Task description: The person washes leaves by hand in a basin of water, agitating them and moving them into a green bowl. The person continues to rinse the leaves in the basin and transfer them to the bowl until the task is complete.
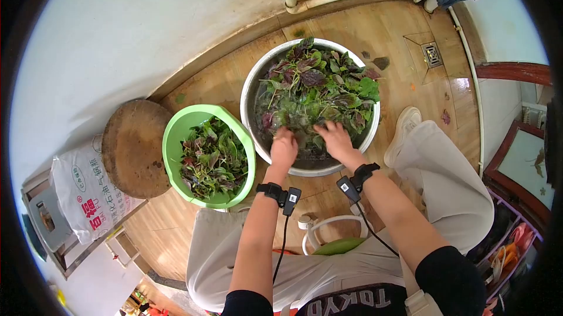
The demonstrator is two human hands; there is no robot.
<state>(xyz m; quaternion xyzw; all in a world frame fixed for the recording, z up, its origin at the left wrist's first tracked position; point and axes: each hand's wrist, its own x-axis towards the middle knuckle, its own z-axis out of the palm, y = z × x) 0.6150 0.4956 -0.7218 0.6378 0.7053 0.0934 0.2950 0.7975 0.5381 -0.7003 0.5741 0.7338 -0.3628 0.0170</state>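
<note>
Greens [316, 90] are lying heaped in the steel basin [253, 87], which is sitting on the wooden floor [363, 29] directly ahead of the seated person, far of the knees. Both hands are reaching into the near edge of the heap. The left hand [284, 147] is pressing down with its fingers curled into the leaves, seemingly gripping a bunch of greens, though the fingertips are buried and the grip cannot be made out fully. The right hand [333, 138] is lying just beside it, fingers spread and bent into the same wet leaves, likewise closing on greens. The two hands are sitting close together, nearly touching, with most of the pile spreading far and right of them. Each wrist is wearing a black band with a small device and cable.

Left of the basin, touching its rim, a green bowl [175, 134] is holding a smaller share of greens. Farther left a round wooden block [136, 147] is leaning beside a white sack [82, 196]. A white shoe [402, 134] is resting right of the basin, and a floor drain [432, 54] is showing at far right.
</note>
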